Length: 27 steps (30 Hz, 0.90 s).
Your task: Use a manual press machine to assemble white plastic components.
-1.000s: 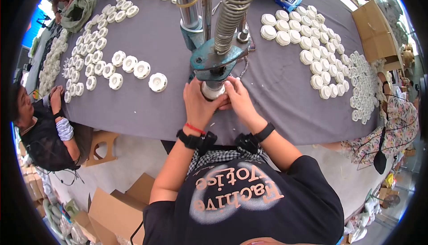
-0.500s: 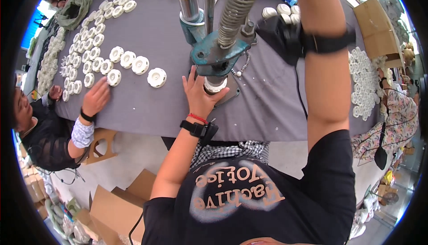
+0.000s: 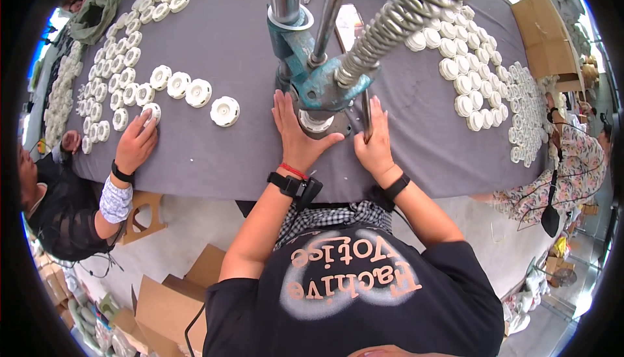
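Observation:
A teal metal hand press (image 3: 331, 87) with a coiled spring (image 3: 390, 32) stands on the cloth-covered table in front of me. Beneath its head sits a white round plastic part (image 3: 316, 121), its top hidden by the press. My left hand (image 3: 300, 132) lies against the near left side of this part, fingers straight up along the press and thumb spread to the right. To the right of the press, my right hand (image 3: 376, 145) has a dark metal rod (image 3: 367, 119) between its thumb and its straight fingers.
White notched round parts (image 3: 179, 85) lie in rows on the left, where a co-worker's hand (image 3: 136, 139) touches one. Many white round caps (image 3: 478, 80) cover the right side. Cardboard boxes (image 3: 169, 305) stand on the floor at lower left. Another person (image 3: 559, 162) sits at far right.
My right hand has come down from high up to beside the press. The spring now leans further right and looks more stretched. The co-worker's hand has reached a white part.

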Motion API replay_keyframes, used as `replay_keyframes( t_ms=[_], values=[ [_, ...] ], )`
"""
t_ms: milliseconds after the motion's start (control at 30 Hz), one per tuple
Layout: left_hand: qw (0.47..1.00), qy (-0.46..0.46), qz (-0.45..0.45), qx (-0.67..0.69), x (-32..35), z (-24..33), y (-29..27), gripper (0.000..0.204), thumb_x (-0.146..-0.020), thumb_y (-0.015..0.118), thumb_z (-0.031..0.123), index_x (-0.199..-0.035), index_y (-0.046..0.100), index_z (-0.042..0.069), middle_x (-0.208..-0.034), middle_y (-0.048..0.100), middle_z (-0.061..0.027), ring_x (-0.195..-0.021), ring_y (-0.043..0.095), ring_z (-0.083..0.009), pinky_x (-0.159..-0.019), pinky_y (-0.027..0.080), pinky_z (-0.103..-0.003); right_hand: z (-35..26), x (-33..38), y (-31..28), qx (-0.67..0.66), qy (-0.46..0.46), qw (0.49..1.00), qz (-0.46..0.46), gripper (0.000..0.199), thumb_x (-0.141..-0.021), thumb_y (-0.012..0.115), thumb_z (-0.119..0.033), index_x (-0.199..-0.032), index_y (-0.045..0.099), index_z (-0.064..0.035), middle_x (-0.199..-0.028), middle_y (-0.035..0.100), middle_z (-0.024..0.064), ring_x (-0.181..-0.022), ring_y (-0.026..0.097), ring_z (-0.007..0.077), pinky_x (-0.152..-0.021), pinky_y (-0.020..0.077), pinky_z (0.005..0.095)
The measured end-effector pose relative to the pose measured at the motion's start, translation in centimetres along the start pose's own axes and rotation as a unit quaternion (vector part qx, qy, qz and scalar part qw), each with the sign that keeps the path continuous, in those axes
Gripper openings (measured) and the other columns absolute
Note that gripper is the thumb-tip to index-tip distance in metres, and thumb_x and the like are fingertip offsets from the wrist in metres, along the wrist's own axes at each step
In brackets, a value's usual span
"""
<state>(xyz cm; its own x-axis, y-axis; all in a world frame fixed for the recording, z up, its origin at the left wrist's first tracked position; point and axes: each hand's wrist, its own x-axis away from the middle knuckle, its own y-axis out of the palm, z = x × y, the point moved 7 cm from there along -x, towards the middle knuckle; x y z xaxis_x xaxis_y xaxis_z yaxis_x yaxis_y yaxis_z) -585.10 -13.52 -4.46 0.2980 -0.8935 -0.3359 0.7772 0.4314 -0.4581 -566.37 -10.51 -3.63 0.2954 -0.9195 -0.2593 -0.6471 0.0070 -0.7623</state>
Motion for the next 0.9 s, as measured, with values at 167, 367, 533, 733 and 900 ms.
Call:
replay_keyframes(
  t_ms=[167,367,533,733,900],
  values=[
    [1.0,-0.01,-0.007,-0.019,0.3,0.2,-0.6,0.107,-0.059,0.083,0.051,-0.138,0.032,0.0,-0.141,0.036,-0.0241,-0.134,0.03,-0.0396,-0.11,0.016,-0.058,-5.9,1.8,-8.7,-0.138,-0.12,0.98,0.075,0.049,-0.08,0.052,-0.005,-0.127,0.042,0.0047,-0.132,0.046,0.0266,-0.129,0.042,0.0361,-0.108,0.0287,0.0507],
    [0.997,0.057,0.0,-0.051,-3.0,4.4,-3.2,0.049,-0.061,0.084,0.032,-0.099,0.064,0.009,-0.101,0.064,-0.0061,-0.102,0.057,-0.0272,-0.104,0.031,-0.051,-13.3,-2.7,-19.7,-0.456,-0.288,0.837,0.097,0.022,-0.094,0.047,-0.018,-0.1,0.056,0.0011,-0.111,0.058,0.0212,-0.091,0.063,0.0259,-0.082,0.0499,0.0442],
    [0.99,0.087,-0.033,-0.103,-2.5,5.5,-5.2,0.055,-0.06,0.084,0.031,-0.104,0.061,0.007,-0.111,0.062,-0.0105,-0.11,0.055,-0.0303,-0.104,0.032,-0.05,-6.7,-14.5,-11.4,-0.379,-0.077,0.92,0.066,0.057,-0.091,0.056,-0.022,-0.139,0.035,0.0021,-0.133,0.045,0.0243,-0.126,0.043,0.0357,-0.107,0.0321,0.0449],
    [0.986,0.01,-0.054,-0.159,0.5,-2.3,-8.7,0.07,-0.061,0.084,0.033,-0.115,0.053,0.002,-0.137,0.042,-0.025,-0.128,0.039,-0.0415,-0.105,0.031,-0.051,16.6,-18.6,-6.3,0.337,0.062,0.939,-0.015,0.069,-0.081,0.063,-0.025,-0.141,0.035,-0.0037,-0.142,0.036,0.027,-0.135,0.03,0.0422,-0.108,0.0294,0.0506],
    [0.905,-0.047,0.1,-0.411,-2.8,-5.2,-13.2,0.082,-0.071,0.079,0.035,-0.135,0.042,-0.001,-0.141,0.038,-0.0247,-0.131,0.036,-0.0384,-0.107,0.03,-0.047,10.5,-10.0,-5.7,0.194,-0.054,0.979,-0.02,0.054,-0.082,0.064,-0.017,-0.131,0.045,-0.0039,-0.127,0.048,0.0239,-0.118,0.048,0.0381,-0.098,0.0411,0.0418]
  ],
)
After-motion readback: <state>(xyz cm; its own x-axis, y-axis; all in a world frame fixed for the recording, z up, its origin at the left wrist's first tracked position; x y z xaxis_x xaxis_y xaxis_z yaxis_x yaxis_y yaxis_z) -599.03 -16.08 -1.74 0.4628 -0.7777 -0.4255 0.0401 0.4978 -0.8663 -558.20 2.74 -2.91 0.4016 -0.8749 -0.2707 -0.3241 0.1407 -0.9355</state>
